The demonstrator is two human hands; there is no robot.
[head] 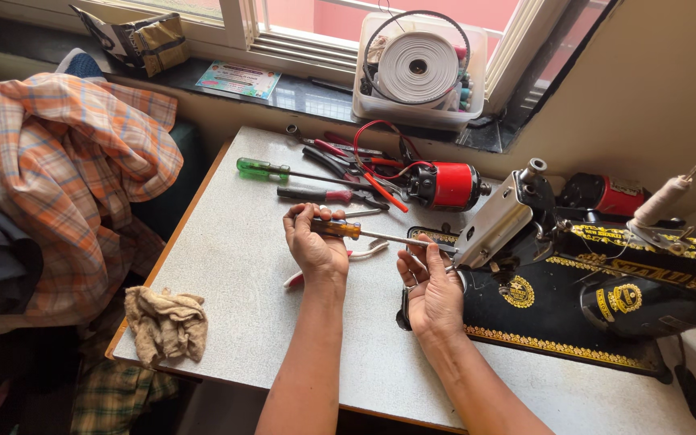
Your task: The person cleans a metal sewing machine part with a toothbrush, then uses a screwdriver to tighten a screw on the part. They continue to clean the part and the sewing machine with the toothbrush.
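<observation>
Surface: grey speckled worktable is standing under a window, its sill running along the back.
Left hand: left hand is gripping the amber handle of a screwdriver, fingers curled tightly round it.
Screwdriver: shaft is lying level above the table, its tip pointing towards the metal end plate of the sewing machine.
Right hand: right hand is resting palm-up beside the machine's end, fingers loosely open and bending upward near the screwdriver tip; whether they are touching it cannot be told.
Sewing machine: black body with gold ornament is lying tilted back on the table's right side.
Tools behind: green-handled screwdriver, pliers with red grips and a red motor with wires are lying near the sill.
Sill: clear plastic box is holding a white tape roll.
Left edge: crumpled beige rag is sitting at the table corner; an orange plaid shirt is draping beside it.
</observation>
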